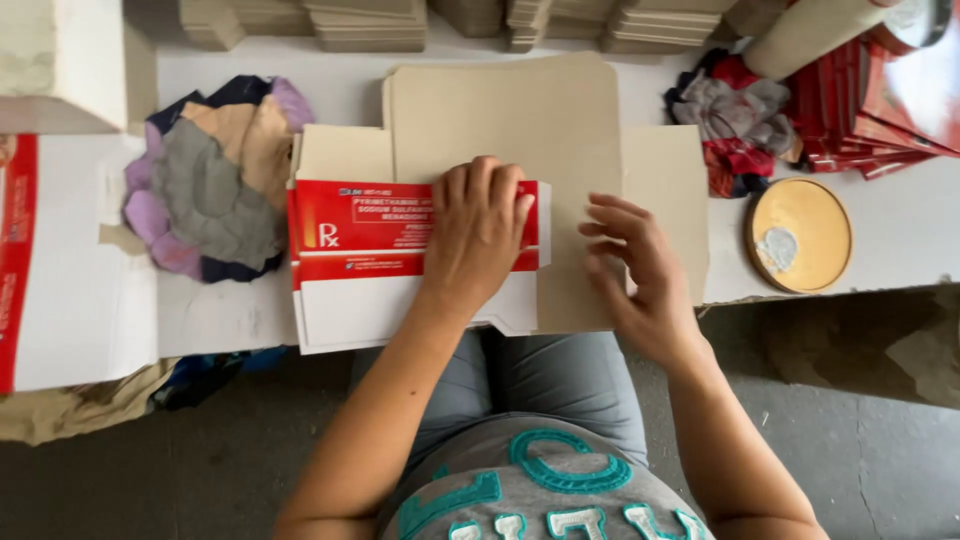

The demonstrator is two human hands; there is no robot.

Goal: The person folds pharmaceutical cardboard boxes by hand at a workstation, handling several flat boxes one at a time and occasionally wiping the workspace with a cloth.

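A flat carton blank (560, 130) lies unprinted side up on the white table (890, 225). Its left part is folded over and shows a red and white printed face (360, 240). My left hand (478, 232) presses flat on this folded panel, palm down and fingers together. My right hand (640, 275) rests just to the right, its fingers spread and lightly touching the brown cardboard near the fold. Neither hand holds anything.
A pile of cloth scraps (210, 180) lies at the left, beside a large red and white carton (60, 260). At the right are a round yellow dish (800, 235), rags (735, 120) and stacked red blanks (880, 110). Folded cardboard stacks (370, 25) line the back.
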